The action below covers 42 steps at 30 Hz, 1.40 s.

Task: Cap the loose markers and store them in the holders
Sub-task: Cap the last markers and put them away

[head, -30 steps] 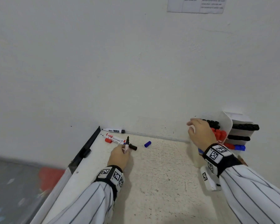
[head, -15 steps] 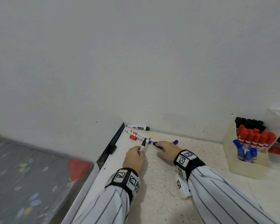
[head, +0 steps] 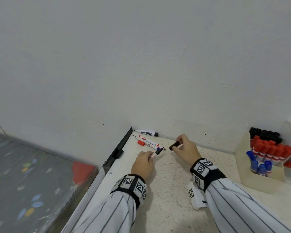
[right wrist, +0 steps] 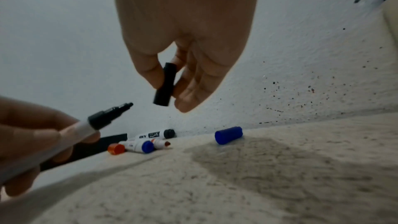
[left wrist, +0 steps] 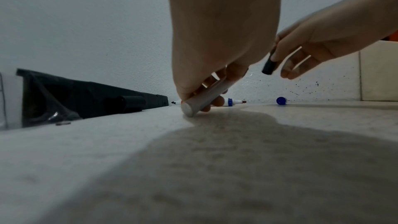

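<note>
Head view: left hand [head: 144,163] wrapped around black marker [head: 156,153] near far left corner of tabletop [head: 166,207], bare tip aimed right and away, toward black cap [head: 173,146] pinched in right hand [head: 186,151]. Cap and tip near, not touching. Holder [head: 259,175] at right edge, well apart.

Left wrist view: barrel end resting on tabletop, long axis slanted up and away.

Right wrist view: cap hanging almost upright, open end down, so not in line with tilted tip. Probably a miss, ink on fingers [right wrist: 185,103], or cap slipping from so light a pinch. Blue cap [right wrist: 228,135] lying loose near wall.
</note>
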### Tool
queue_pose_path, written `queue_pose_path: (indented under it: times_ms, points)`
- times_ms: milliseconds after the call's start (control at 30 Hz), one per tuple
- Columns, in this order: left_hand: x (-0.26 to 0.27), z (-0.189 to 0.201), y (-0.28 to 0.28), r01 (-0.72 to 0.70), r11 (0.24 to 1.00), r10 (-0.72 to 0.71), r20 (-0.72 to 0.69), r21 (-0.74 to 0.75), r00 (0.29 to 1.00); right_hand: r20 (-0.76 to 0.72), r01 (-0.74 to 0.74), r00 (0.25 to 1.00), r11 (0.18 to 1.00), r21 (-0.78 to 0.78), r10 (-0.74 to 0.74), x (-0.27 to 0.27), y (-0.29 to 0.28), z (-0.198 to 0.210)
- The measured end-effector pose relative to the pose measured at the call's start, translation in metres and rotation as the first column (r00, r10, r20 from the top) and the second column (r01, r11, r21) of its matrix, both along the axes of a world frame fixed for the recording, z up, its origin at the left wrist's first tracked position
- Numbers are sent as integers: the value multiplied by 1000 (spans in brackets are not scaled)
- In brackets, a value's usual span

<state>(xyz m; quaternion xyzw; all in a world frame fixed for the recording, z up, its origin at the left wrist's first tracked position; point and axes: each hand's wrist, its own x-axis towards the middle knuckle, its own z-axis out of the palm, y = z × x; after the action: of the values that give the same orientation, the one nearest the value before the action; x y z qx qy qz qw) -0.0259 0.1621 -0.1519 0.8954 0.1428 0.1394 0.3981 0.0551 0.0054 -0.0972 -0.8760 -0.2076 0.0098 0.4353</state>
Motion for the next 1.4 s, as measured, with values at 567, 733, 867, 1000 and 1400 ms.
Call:
queue_pose_path:
  times_ms: [567, 733, 867, 1000, 1400]
  points:
    - [5, -3, 4, 72, 997, -73, 4, 38, 997, 12, -32, 999, 991, 126, 31, -5, -4, -7]
    - [1, 4, -1, 153, 987, -153, -15, 44, 988, -79, -133, 988, 991, -5, 133, -7, -2, -13]
    - [-7, 12, -8, 230, 968, -222, 81, -104, 972, -114, -132, 986, 989, -63, 124, -11, 0, -11]
    - [-7, 13, -6, 244, 956, -228, 115, -161, 967, -95, -132, 988, 982, -134, 120, -9, 2, -4]
    - [-9, 12, -6, 354, 905, -357, 34, -235, 934, -179, -345, 932, 926, -157, 316, -6, -13, -1]
